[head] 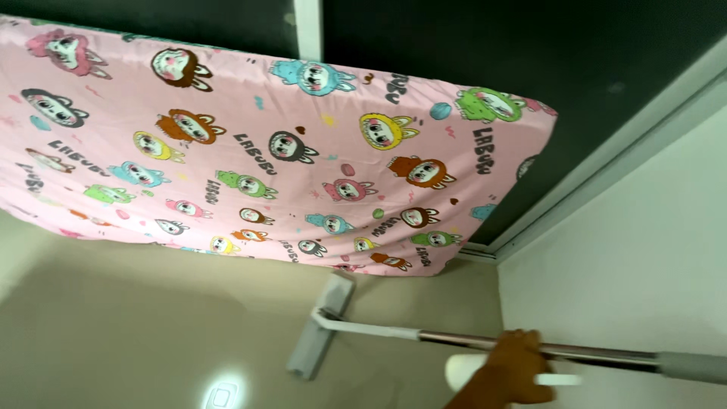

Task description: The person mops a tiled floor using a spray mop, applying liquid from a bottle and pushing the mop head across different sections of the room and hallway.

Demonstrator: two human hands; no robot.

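Fingers (530, 356) of one hand (511, 371) curl tightly around a mop handle (485, 341) near the lower right of the frame, closed all the way round the pole so that no gap shows between them and it. Which of the person's hands this is cannot be told from here, since only the wrist and knuckles rise from the bottom edge; no second hand is in view. A blurred white shape sits just under the hand, too smeared to name. From the grip the handle runs left and slightly upward, metal-coloured near the hand and white further along, and runs off to the right into a grey sleeve at the frame's edge. Its far end joins a flat mop head (322, 327), a long pale grey pad lying on the floor (136, 326) in the lower middle of the frame, its top end just beside the lower edge of a mattress (265, 144). That mattress fills the upper left and centre, wrapped in a pink sheet printed with cartoon animal faces in many colours. Behind it stands dark glass with a white frame (308, 30), and a plain white wall (644, 227) takes the right side. A bright glare spot shows on the beige floor at the bottom.
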